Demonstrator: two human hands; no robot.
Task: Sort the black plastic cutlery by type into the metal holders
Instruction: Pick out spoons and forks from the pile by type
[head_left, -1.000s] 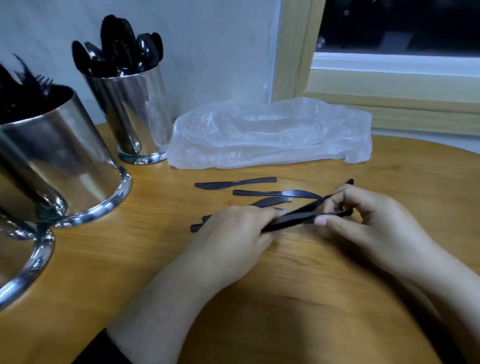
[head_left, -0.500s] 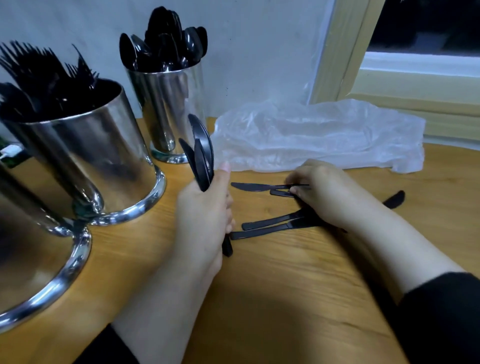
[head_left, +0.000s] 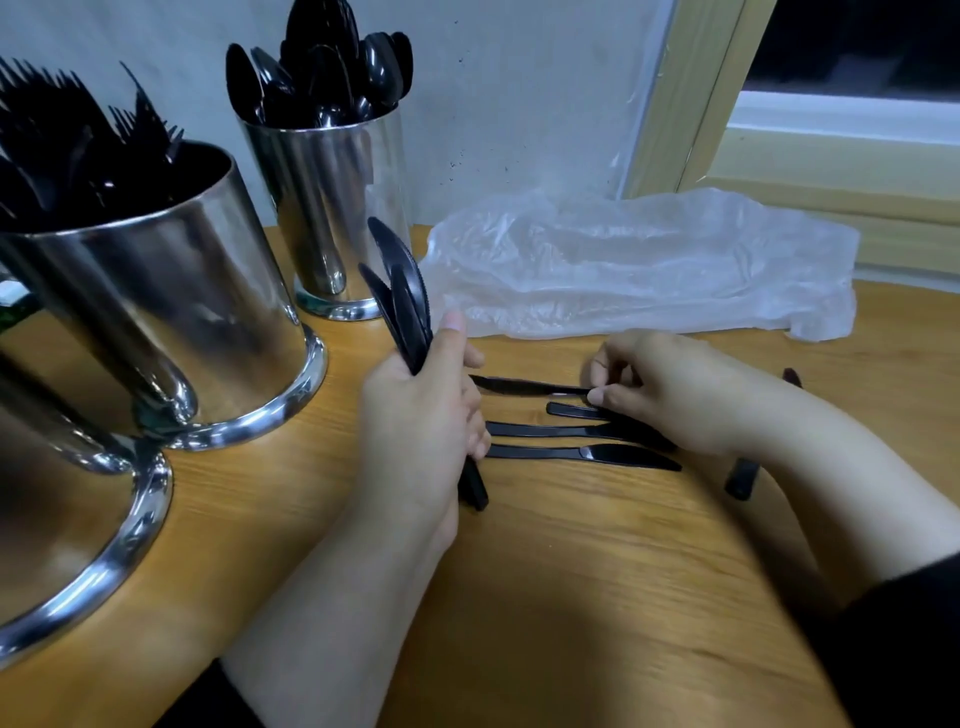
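Knives (head_left: 582, 453) on table: glossy black. Knife bundle (head_left: 402, 299) at 11 o'clock of them: black. Forks (head_left: 67, 140), spoons (head_left: 327, 73): black. Holders (head_left: 171, 312): mirror silver. Table (head_left: 571, 597): honey-brown wood grain. Bag (head_left: 639, 265) at 12 o'clock: translucent white. Sleeves (head_left: 904, 639): black. Window frame (head_left: 691, 93): pale yellow.

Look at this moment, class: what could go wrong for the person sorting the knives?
1. The left hand grips a bundle of knives upright; adding another might loosen it and spill them.
2. The right hand pinches one loose knife by its handle end, so it could slip.
3. Another knife lies partly under the right forearm and might be swept off the table.
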